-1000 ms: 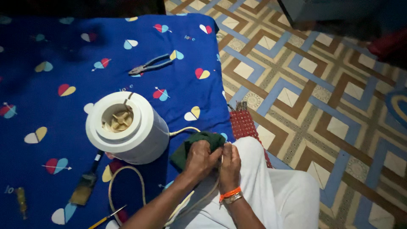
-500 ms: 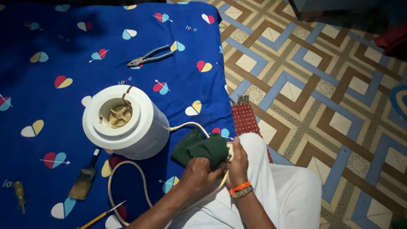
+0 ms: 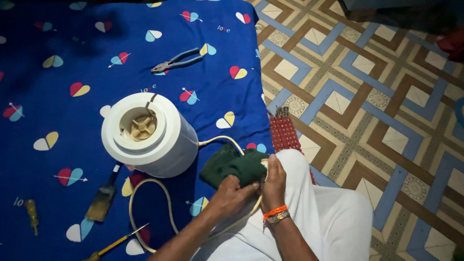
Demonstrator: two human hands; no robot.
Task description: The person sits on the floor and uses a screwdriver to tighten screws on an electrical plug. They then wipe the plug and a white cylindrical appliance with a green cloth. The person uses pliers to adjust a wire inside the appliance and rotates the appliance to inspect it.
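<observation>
Both hands, left hand [image 3: 231, 193] and right hand [image 3: 273, 181], closed on soft dark-green folded cloth [image 3: 232, 166]; light, limp, gather by bunched edge.

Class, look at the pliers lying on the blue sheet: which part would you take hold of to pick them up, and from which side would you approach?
Probably the two blue handles of the pliers, which lie flat on the blue sheet with their metal nose pointing left. The handles spread toward the right, long and covered, with open sheet around them, so coming down from above at the right end and closing around both looks best.
</observation>
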